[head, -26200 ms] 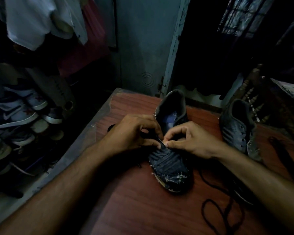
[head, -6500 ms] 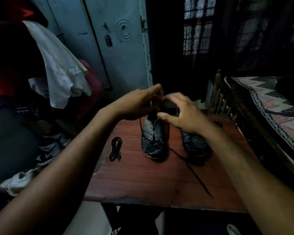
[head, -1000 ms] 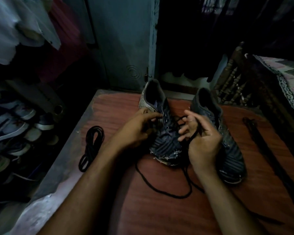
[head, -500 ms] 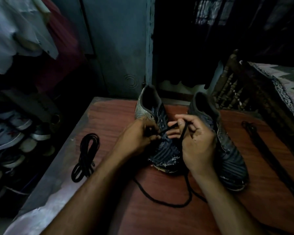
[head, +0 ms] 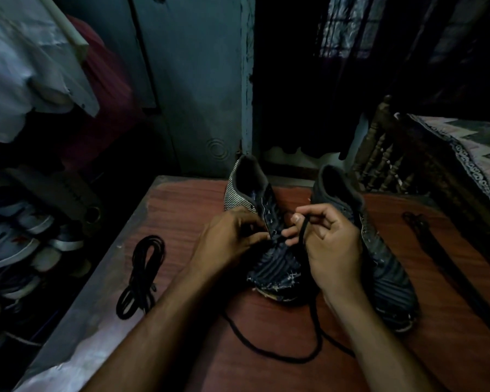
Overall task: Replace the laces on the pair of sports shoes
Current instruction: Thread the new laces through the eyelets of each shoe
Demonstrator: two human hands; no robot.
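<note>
Two dark striped sports shoes stand side by side on the reddish wooden table (head: 294, 335), toes toward me. My left hand (head: 229, 244) has its fingers curled at the eyelets of the left shoe (head: 269, 261), pinching at the lace there. My right hand (head: 328, 247) pinches a black lace (head: 303, 230) between thumb and forefinger above that shoe. The lace trails down past the toe and loops over the table (head: 289, 357). The right shoe (head: 385, 267) sits partly behind my right hand.
A coiled black lace (head: 142, 275) lies on the table's left side. A dark strap (head: 441, 258) lies along the right side. A shoe rack (head: 17, 244) stands at left, a bed (head: 470, 154) at right, a door (head: 198, 94) behind.
My right hand has lifted the lace slightly and kept its pinch; my left hand stays at the eyelets. The view has shifted a little.
</note>
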